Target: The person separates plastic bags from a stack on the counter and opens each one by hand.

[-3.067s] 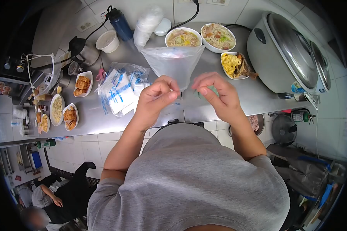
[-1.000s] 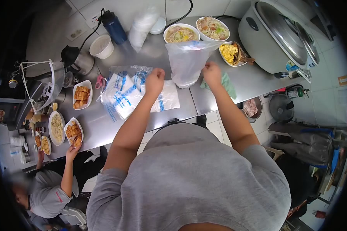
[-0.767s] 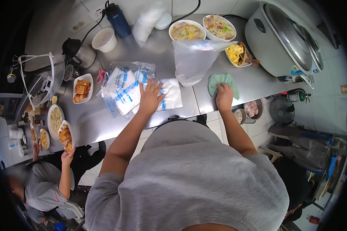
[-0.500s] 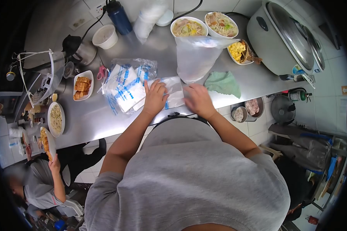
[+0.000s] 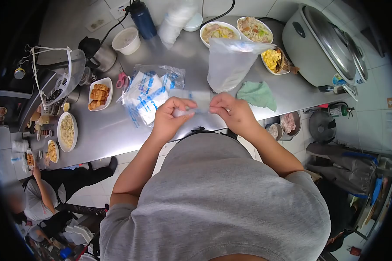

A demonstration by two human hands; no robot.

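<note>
Between my hands a small clear plastic bag (image 5: 202,98) is held up above the table's front edge. My left hand (image 5: 172,116) pinches its left side, with thumb and curled fingers facing right. Its right edge is gripped by my right hand (image 5: 235,112), fingertips pressed together. Just left of my left hand lies an opened pack of plastic bags (image 5: 147,93) with blue print. Beyond my right hand a filmy white plastic bag (image 5: 228,65) stands upright, partly covering two bowls. A green cloth (image 5: 257,95) lies crumpled right of it.
Noodle bowls (image 5: 220,31) and a dish of egg and fish (image 5: 274,60) sit at the back, beside a large rice cooker (image 5: 320,48). Pink scissors (image 5: 122,80), a dish of fried pieces (image 5: 101,95) and an oval dish (image 5: 67,132) are leftward. A co-worker (image 5: 39,195) is at lower left.
My hands have lifted from the pack and table, now pinching a clear bag between them. At the left, the co-worker has set a dish on the table and moved an arm away.
</note>
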